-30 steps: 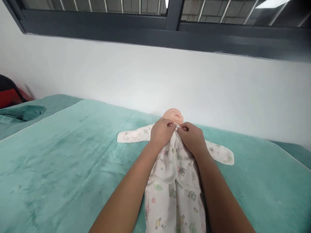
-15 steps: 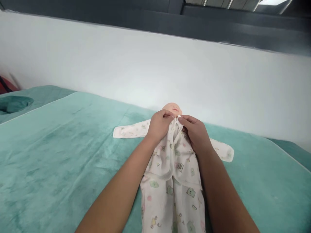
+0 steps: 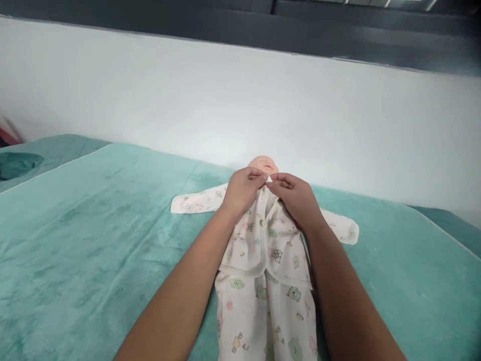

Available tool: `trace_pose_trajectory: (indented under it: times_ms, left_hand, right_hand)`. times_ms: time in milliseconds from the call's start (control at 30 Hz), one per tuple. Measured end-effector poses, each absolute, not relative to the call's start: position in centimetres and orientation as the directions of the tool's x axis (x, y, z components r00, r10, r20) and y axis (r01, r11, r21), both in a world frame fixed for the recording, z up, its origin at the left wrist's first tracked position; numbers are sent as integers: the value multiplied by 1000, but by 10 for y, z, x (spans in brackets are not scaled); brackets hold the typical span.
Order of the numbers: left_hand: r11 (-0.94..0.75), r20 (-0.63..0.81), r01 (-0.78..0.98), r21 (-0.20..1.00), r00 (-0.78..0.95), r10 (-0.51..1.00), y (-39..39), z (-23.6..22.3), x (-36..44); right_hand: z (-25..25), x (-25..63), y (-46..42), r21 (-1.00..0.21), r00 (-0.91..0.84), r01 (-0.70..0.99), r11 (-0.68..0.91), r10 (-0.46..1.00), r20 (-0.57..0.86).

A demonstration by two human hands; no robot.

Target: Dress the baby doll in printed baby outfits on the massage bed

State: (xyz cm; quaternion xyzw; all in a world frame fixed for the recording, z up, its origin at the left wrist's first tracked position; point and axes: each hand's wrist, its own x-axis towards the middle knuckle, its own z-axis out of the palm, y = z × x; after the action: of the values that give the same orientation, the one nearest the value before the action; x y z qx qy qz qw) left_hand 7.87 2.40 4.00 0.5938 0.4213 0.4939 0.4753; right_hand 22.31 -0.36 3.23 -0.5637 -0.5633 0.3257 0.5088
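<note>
A baby doll [image 3: 263, 162] lies on its back, its head toward the wall and its sleeves spread out to both sides. It wears a white printed baby shirt [image 3: 248, 250] and matching trousers [image 3: 244, 321]. At the collar, just below the doll's chin, my left hand [image 3: 243, 189] pinches one front edge of the shirt. My right hand [image 3: 295, 197] grips the other edge, and the fingertips of both hands meet there. A bit of white cloth pokes up between them. Lower on the chest a button shows at the front opening. My fingers hide the top fastening.
A teal plush blanket [image 3: 93, 235] covers the surface under the doll. Behind it rises a white wall [image 3: 180, 100] with a dark frame [image 3: 169, 22] along the top. A darker teal bundle of cloth [image 3: 18, 164] lies at the far left.
My right hand has moved left toward my left hand, bringing the two collar edges together. The view has tipped slightly downward.
</note>
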Motion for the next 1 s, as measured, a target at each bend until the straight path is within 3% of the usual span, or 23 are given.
trace_pose_trajectory:
  times_ms: [100, 167, 333, 467, 567, 700, 1000]
  left_hand:
    - [-150, 152, -21, 988, 179, 972, 21, 42, 79]
    - [-113, 122, -62, 992, 179, 976, 20, 43, 80]
    - [-46, 67, -124, 991, 163, 984, 21, 43, 79]
    - [-156, 148, 66, 985, 120, 982, 21, 40, 81]
    - [-243, 223, 167, 955, 134, 966, 20, 40, 83]
    - [-272, 246, 221, 936, 137, 959, 19, 42, 84]
    - [-271, 259, 328, 905, 82, 963, 25, 37, 83]
  right_hand:
    - [39, 217, -7, -863, 105, 475, 171, 963, 249]
    - [41, 215, -9, -853, 91, 493, 170, 965, 245]
    - [36, 218, -4, -954, 99, 241, 179, 973, 207]
    - [30, 221, 2, -982, 234, 113, 149, 957, 173]
    - [29, 220, 3, -954, 275, 261, 150, 935, 223]
    - [33, 217, 0, -828, 273, 541, 146, 901, 337]
    - [34, 223, -1, -818, 212, 568, 93, 943, 255]
